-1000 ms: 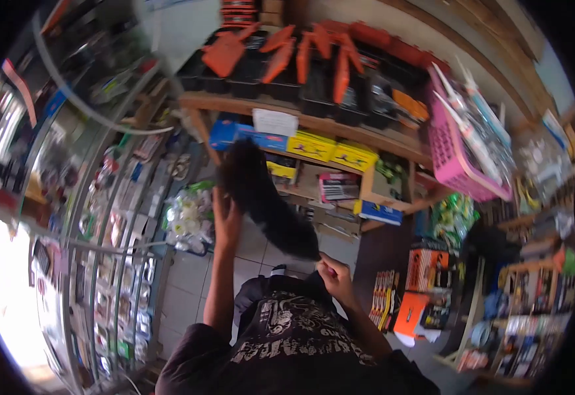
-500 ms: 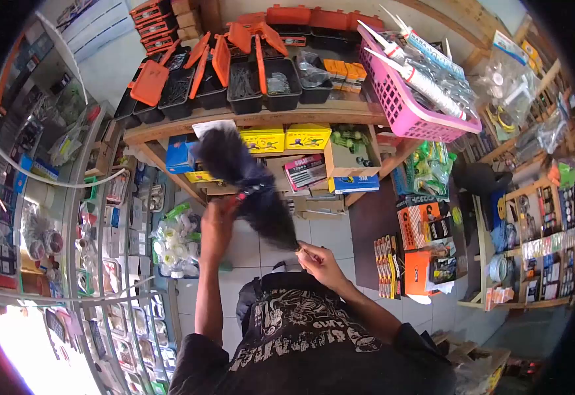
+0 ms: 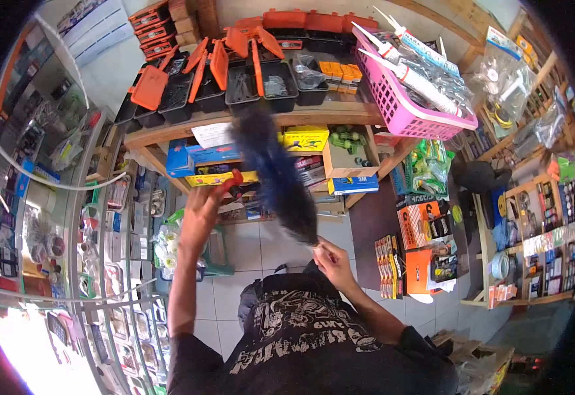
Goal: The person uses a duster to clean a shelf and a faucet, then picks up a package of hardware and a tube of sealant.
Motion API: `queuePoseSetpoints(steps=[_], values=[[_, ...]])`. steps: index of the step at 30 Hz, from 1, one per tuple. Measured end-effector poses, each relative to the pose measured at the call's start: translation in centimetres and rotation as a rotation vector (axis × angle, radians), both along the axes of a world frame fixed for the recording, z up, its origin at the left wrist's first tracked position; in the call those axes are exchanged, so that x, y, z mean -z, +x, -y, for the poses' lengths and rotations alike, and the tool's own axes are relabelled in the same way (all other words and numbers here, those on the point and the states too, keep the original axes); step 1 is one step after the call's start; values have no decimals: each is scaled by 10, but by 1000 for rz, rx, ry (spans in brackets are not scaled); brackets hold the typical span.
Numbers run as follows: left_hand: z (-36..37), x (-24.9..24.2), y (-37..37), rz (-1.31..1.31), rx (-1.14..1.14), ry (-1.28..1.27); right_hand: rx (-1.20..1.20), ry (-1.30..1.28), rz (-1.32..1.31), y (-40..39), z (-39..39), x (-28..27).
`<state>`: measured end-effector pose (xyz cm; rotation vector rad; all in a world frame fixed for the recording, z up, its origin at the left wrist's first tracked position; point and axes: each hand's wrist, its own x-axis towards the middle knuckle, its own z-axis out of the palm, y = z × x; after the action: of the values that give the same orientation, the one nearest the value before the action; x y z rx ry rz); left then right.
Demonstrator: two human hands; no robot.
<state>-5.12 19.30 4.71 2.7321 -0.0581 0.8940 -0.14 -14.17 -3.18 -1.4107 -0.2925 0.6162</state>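
A dark, fluffy feather duster (image 3: 277, 174) is blurred with motion and slants up from my waist toward the wooden shelf (image 3: 235, 125). My right hand (image 3: 330, 260) is closed around its thin lower end, just above my black printed shirt. To the left of the feathers my left hand (image 3: 202, 210) is raised with its fingers spread. Its fingertips are beside a small red spot (image 3: 236, 176) at the duster's edge. I cannot tell whether they touch the feathers.
Black bins with orange lids (image 3: 212, 69) line the shelf top beside a pink basket (image 3: 409, 108) of sealant tubes. Yellow and blue boxes (image 3: 304, 138) sit beneath. A glass display counter (image 3: 96, 217) runs along the left, and goods racks (image 3: 531, 243) stand on the right of the tiled floor.
The duster has swung rightward and more upright in front of the shelf. My left hand has come off the feathers and opened to their left. My view has tilted up toward the shelf.
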Motion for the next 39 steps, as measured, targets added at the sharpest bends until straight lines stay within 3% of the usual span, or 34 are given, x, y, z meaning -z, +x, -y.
queuePoseSetpoints(steps=[2, 5, 6, 8, 9, 12, 16, 17, 20, 24, 29, 32, 36, 39], values=[[-22, 0, -2, -74, -96, 86, 4, -3, -38, 1, 7, -11], [-35, -25, -8, -58, 38, 332, -86, -208, 370, 2, 17, -11], [-37, -30, -7, -58, 23, 339, -98, -198, 374, -1, 13, -12], [-37, -36, -3, -126, 201, 474, -122, -238, 533, -10, 6, -13], [-31, -35, -1, -125, 200, 476, -160, -283, 363, -10, 5, -16], [-9, -30, 7, -29, 373, 607, -119, -261, 387, -7, -8, -15], [-25, -41, 12, -90, 265, 629, -93, -225, 428, -6, -9, -19], [-34, -42, 15, -55, 258, 485, -115, -242, 410, -6, 0, -15], [-29, -45, 8, -2, 196, 603, -122, -278, 390, -3, 12, -17], [22, -30, 4, -116, 483, 570, -102, -238, 348, 1, 5, -11], [-3, -41, 14, 59, 312, 429, -79, -187, 294, 1, 9, -4], [1, -42, 7, 25, 289, 424, -84, -185, 311, 4, 23, 5], [30, -28, 6, -6, 488, 477, -134, -233, 253, 8, 19, 0], [25, -34, 8, -33, 449, 359, -116, -171, 236, 14, 12, -5]])
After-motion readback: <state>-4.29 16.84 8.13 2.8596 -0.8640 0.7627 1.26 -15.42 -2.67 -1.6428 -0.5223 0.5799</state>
